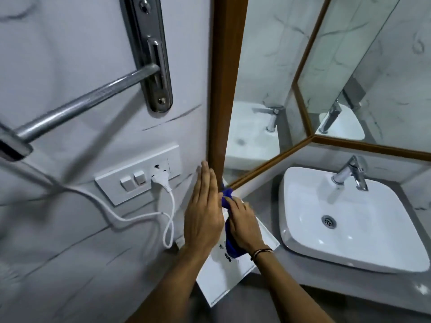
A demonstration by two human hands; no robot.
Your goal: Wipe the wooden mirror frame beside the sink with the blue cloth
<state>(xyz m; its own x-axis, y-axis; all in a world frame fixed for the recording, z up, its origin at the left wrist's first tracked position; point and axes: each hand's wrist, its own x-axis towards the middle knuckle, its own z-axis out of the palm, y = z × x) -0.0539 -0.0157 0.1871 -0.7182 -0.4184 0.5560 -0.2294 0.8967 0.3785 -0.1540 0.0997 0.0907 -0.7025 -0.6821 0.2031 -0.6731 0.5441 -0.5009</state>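
Observation:
The wooden mirror frame (pixel 225 85) runs vertically up the wall left of the sink, with a lower rail slanting right along the mirror's bottom edge. The blue cloth (pixel 227 194) is bunched at the frame's bottom corner, its tail hanging under my wrist. My right hand (pixel 243 226) is closed around the cloth and presses it against that corner. My left hand (pixel 204 210) is flat, fingers together and pointing up, resting against the wall beside the frame's outer edge; it holds nothing.
A white sink (pixel 300 238) with a chrome tap (pixel 349 172) sits on the grey counter to the right. A white box (pixel 224 278) lies under my hands. On the left wall are a switch plate (pixel 137 176) with a plugged white cord and a steel towel bar (pixel 84 106).

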